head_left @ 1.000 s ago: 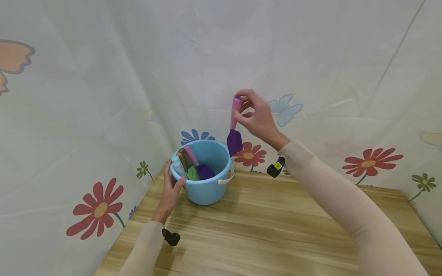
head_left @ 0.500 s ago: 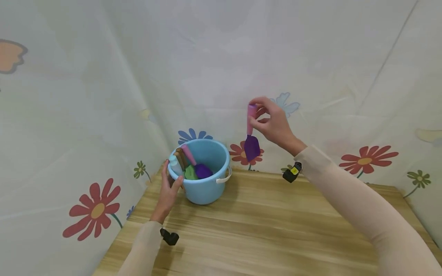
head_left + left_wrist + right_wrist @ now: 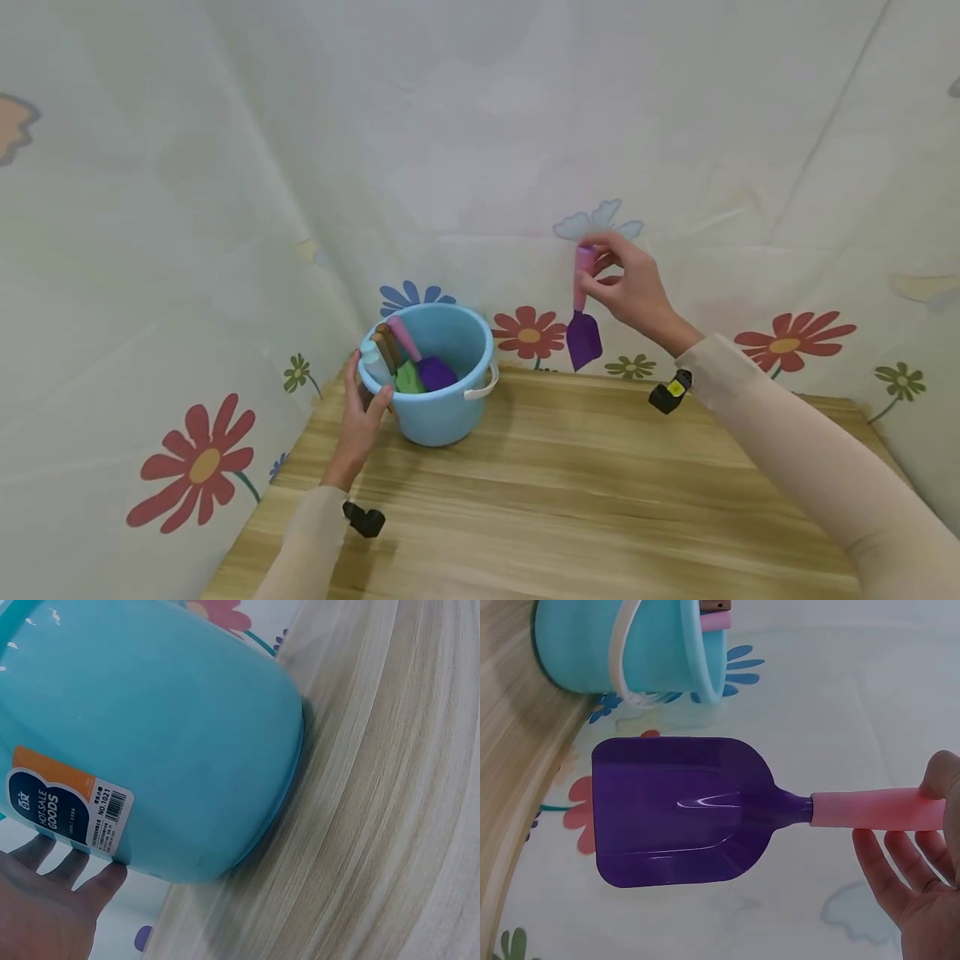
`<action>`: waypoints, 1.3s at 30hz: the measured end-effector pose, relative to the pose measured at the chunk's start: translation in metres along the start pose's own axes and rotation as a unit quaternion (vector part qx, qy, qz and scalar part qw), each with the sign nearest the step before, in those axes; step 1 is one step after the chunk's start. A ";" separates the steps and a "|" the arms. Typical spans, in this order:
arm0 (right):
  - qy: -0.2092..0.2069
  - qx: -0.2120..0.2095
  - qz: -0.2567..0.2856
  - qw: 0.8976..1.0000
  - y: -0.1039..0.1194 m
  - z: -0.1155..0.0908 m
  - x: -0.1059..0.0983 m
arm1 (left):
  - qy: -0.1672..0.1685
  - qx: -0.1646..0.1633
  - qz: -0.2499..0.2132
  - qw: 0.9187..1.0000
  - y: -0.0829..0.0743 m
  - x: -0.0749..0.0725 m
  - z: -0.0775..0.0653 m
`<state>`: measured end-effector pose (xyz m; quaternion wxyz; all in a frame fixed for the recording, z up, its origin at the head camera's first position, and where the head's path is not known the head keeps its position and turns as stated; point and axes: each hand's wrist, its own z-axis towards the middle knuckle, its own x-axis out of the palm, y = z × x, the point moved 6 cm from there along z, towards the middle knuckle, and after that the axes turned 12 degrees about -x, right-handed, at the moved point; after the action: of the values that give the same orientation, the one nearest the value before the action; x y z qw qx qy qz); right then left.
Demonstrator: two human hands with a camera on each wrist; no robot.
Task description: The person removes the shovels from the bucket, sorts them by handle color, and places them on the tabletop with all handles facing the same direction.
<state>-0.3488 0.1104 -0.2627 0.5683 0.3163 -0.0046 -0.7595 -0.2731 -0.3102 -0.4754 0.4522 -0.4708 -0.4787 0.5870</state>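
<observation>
Right hand [image 3: 637, 292] pinches shovel [image 3: 584, 342] by handle [image 3: 877, 809]; left hand [image 3: 360, 429] spread against bucket [image 3: 438, 421]. Shovel likely light, stiff; handle best hold.

sticker [image 3: 71, 799] on blue bucket [image 3: 202, 742]: "hot sale goods", "no.1021", barcode [image 3: 115, 806]; finer print [image 3: 103, 838] illegible.

The bucket [image 3: 172, 727] runs off the left wrist view's upper left, the finest print on its label [image 3: 71, 801] unreadable. The right wrist view's right edge crops the right hand [image 3: 927, 889]. In the head view, a green thing [image 3: 408, 380] is partly hidden inside the bucket.
</observation>
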 end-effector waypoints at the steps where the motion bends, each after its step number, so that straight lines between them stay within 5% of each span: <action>1: 0.000 0.003 -0.002 1.000 -0.002 -0.003 -0.003 | 0.000 0.001 0.001 1.000 0.000 0.000 0.000; 32: 0.023 0.063 -0.134 0.989 -0.049 -0.084 -0.091 | 0.014 0.019 0.003 1.000 0.003 -0.001 0.003; 39: 0.038 0.114 -0.146 0.982 -0.060 -0.107 -0.110 | 0.012 0.012 -0.003 1.000 0.003 -0.001 0.001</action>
<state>-0.3313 0.2646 -0.3184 0.4115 0.4051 -0.0238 -0.8161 -0.2745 -0.3115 -0.4779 0.4653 -0.4714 -0.4674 0.5855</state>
